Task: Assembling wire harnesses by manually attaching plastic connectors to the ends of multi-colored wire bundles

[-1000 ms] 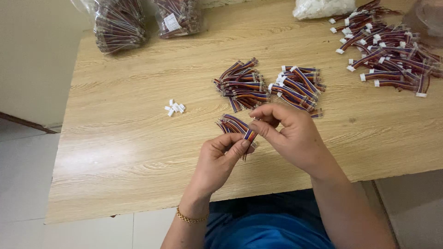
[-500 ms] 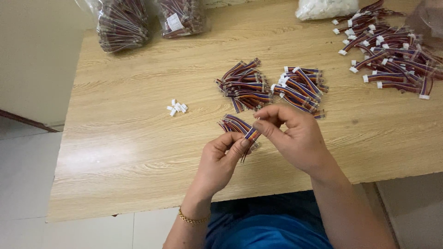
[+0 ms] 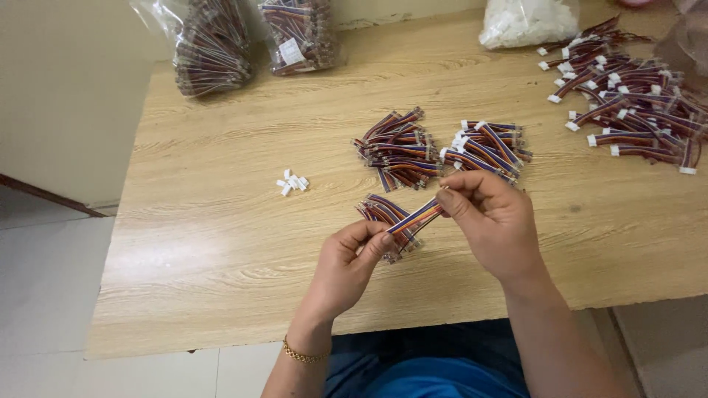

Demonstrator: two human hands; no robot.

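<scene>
A short multicoloured ribbon cable [image 3: 414, 217] stretches between my two hands above the wooden table [image 3: 221, 236]. My left hand [image 3: 352, 259] pinches its lower end and my right hand [image 3: 488, 217] pinches its upper end. Directly beneath the cable lies a small loose bunch of similar cables [image 3: 383, 212]. Just beyond my hands sit two piles: one of bare cables [image 3: 394, 147] and one of cables with white connectors [image 3: 488, 147]. A few small white connectors [image 3: 292, 182] lie to the left.
A large spread of finished cables [image 3: 634, 110] covers the far right. Two clear bags of cables [image 3: 214, 48] [image 3: 301, 33] and a bag of white connectors [image 3: 527, 21] stand along the far edge. The table's left edge drops to a tiled floor.
My hands have drawn slightly apart, pulling the cable straighter between them. The camera view shifted a little; the piles stay put.
</scene>
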